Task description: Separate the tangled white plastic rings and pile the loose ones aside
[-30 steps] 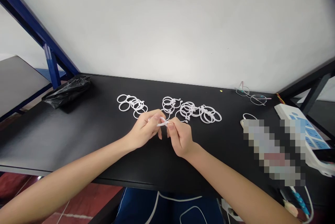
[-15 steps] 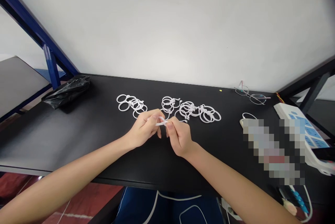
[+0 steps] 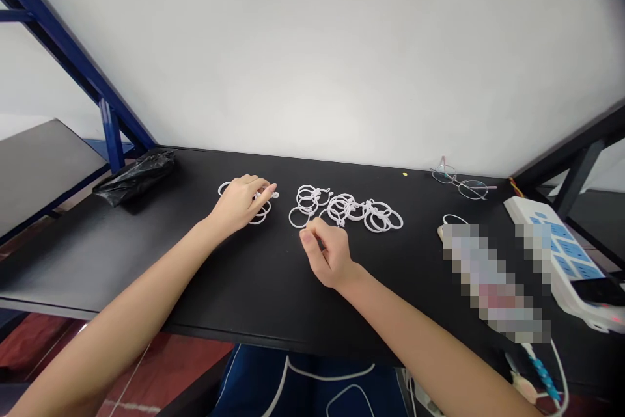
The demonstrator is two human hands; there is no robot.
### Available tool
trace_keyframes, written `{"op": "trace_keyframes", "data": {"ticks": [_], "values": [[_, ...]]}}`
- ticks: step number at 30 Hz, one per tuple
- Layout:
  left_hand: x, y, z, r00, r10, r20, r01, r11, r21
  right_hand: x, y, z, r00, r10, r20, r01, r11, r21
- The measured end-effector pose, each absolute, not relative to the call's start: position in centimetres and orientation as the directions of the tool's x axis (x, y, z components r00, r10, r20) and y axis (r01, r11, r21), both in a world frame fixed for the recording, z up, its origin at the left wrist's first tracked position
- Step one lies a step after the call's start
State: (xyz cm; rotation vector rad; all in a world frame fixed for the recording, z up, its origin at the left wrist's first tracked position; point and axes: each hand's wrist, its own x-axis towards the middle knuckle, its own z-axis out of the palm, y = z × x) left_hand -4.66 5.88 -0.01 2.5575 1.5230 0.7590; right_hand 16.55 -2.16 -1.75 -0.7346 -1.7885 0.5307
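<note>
- The white rings lie on the tabletop in a left group, a middle group and a right group.
- The left hand covers much of the left group, thumb and fingers narrow; whether they hold a ring cannot be told.
- The right hand is just beside the middle group, fingers curled, thumb drawn up to the forefinger, no ring seen between them.
- At least one middle ring shows parted ends, so work there looks unfinished.
- The left group is probably the finished share, with the other two left to do; its ring ends are mostly hidden.
</note>
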Motion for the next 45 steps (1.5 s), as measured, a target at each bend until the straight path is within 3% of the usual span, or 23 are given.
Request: {"op": "trace_keyframes", "data": {"ticks": [9, 19, 28, 32, 36, 40, 45], "values": [[-5.9, 7.2, -1.5, 0.373, 0.876, 0.305, 0.878, -0.439, 0.189, 16.4, -2.3, -1.6, -0.212, 0.753, 0.623, 0.209, 0.658, -0.724], [-6.0, 7.1, -1.9, 0.362, 0.861, 0.357, 0.900, -0.423, 0.108, 16.8, -1.8, -1.8, -0.144, 0.766, 0.626, 0.239, 0.641, -0.729], [-5.4, 6.9, -1.8, 0.366, 0.856, 0.365, 0.889, -0.438, 0.136, 17.0, -1.4, -1.7, -0.052, 0.792, 0.609, 0.268, 0.598, -0.755], [-5.5, 6.9, -1.7, 0.363, 0.856, 0.368, 0.888, -0.437, 0.140, 17.1, -1.1, -2.1, 0.002, 0.829, 0.559, 0.192, 0.548, -0.814], [-5.3, 6.4, -1.2, 0.370, 0.843, 0.391, 0.891, -0.441, 0.107, 17.1, -0.9, -2.4, 0.031, 0.797, 0.603, 0.130, 0.595, -0.793], [-4.4, 5.6, -0.5, 0.405, 0.792, 0.457, 0.876, -0.479, 0.054, 17.4, -0.6, -2.4, 0.127, 0.764, 0.632, 0.115, 0.622, -0.775], [-2.6, 3.9, -0.4, 0.573, 0.664, 0.480, 0.738, -0.673, 0.051, 18.0, -0.4, -2.0, 0.123, 0.689, 0.714, 0.250, 0.675, -0.694]]}}
